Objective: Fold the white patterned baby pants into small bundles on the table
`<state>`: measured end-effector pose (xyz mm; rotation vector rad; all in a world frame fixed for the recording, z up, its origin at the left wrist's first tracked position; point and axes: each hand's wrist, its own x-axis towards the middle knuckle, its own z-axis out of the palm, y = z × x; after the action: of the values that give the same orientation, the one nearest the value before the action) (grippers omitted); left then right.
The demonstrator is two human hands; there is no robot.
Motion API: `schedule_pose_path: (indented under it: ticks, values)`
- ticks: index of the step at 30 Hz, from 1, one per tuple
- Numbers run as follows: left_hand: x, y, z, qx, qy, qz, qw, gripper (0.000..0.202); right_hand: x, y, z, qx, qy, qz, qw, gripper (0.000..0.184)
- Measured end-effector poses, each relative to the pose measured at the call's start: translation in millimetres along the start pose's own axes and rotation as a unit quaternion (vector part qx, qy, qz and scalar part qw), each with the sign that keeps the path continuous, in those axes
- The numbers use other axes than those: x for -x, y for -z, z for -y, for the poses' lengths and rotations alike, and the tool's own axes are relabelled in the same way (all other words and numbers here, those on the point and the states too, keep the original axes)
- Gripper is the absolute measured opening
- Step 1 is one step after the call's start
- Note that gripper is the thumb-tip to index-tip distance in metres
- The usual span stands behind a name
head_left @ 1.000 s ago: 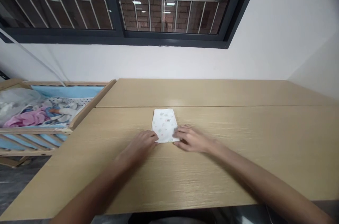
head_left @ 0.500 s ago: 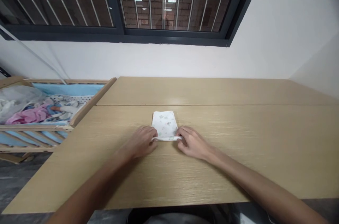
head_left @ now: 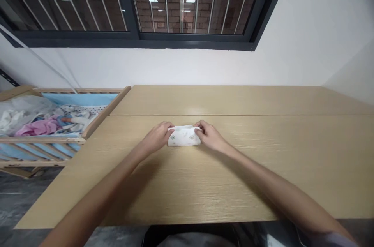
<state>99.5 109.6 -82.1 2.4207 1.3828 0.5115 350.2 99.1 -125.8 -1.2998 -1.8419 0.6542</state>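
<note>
A small white cloth (head_left: pixel 184 137) with a faint printed pattern lies folded over on the wooden table. Its near edge forms a straight fold, and a sliver of the layer beneath shows along the back. My left hand (head_left: pixel 159 136) pinches the upper left corner between thumb and fingers. At the upper right corner, my right hand (head_left: pixel 209 134) grips the cloth the same way, thumb on top. The fingertips behind the cloth are partly hidden.
The wooden table (head_left: pixel 263 153) has a seam running across it towards the back. To the left stands a wooden cot (head_left: pixel 106 112) with blue lining, holding a pink cloth (head_left: pixel 39 127), other fabrics and a clear plastic bag (head_left: pixel 25 106). A barred window (head_left: pixel 189 40) is above.
Both hands have moved away from me, carrying the cloth's near edge up and over. The cloth went from a longer flat piece to a shorter folded strip.
</note>
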Motion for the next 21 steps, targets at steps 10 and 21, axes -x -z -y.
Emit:
schedule_pose_path:
  ticks: [10, 21]
  values:
    - [-42, -32.2, 28, -0.068, 0.077, -0.012, 0.995, 0.026, -40, -25, -46, 0.034, -0.03, -0.03, 0.999, 0.024]
    - [-9, -57.9, 3, -0.124, -0.102, 0.001, 0.987, 0.075, -12, -22, 3, 0.251, 0.212, 0.092, 0.94, 0.052]
